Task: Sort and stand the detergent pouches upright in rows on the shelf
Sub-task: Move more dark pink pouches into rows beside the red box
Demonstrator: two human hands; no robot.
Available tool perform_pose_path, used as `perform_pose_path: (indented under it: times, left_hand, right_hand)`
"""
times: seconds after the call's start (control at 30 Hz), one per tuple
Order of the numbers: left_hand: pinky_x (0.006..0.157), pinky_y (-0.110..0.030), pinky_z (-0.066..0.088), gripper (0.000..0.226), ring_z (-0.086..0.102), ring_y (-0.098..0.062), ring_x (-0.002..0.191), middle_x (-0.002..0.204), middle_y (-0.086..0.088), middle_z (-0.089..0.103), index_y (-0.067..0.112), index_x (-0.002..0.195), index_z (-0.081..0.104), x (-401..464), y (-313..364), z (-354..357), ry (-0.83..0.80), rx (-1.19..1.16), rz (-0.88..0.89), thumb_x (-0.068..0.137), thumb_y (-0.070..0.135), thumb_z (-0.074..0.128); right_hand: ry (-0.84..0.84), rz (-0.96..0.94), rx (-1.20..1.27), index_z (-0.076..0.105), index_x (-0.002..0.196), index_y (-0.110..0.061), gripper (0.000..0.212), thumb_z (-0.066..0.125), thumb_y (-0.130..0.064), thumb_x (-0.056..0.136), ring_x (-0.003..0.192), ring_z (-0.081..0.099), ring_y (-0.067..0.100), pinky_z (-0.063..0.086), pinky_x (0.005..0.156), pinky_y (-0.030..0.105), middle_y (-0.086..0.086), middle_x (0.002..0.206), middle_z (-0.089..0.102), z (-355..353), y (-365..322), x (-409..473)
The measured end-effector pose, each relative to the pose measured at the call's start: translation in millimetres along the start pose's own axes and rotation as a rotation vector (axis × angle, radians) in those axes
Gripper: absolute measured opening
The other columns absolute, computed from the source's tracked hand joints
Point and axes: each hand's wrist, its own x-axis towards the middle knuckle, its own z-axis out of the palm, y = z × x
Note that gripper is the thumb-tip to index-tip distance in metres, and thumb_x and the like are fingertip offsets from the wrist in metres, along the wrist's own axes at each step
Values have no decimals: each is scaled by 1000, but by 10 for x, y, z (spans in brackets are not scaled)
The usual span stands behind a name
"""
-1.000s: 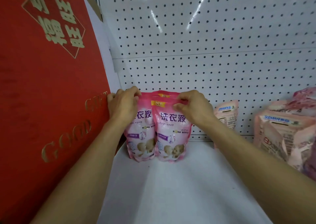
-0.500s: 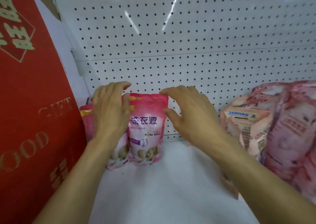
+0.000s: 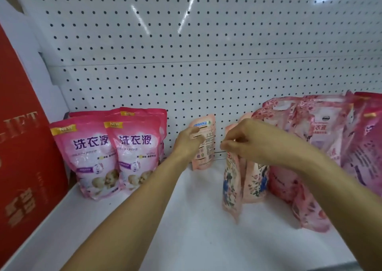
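Right of the stood pink pouches (image 3: 111, 153), left hand (image 3: 187, 144) grips a pale pouch (image 3: 204, 142) & right hand (image 3: 241, 142) pinches a floral pouch (image 3: 231, 179) by its top, prob. to stand them next in row.

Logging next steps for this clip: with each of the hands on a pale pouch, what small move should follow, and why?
Probably the left hand carries the small peach pouch it holds at the pegboard leftward, beside the upright pink pouches, extending the row.

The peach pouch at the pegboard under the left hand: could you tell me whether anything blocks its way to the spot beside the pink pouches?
Nothing visible does. The left hand grips the peach pouch, and bare shelf lies between it and the pink pouches.
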Motion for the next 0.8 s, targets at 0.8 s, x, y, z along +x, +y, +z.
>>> perform_pose_path:
  times: [0.8]
  left_hand:
    - [77, -52, 61, 29, 72, -28, 100, 106, -1, 76, 17, 115, 67, -1503, -495, -480, 262, -165, -59, 89, 4, 68]
  right_hand:
    - [-9, 44, 1081, 63, 95, -36, 40, 75, -1, 80, 89, 72, 3, 60, 80, 32, -12, 98, 75, 1135, 94, -672]
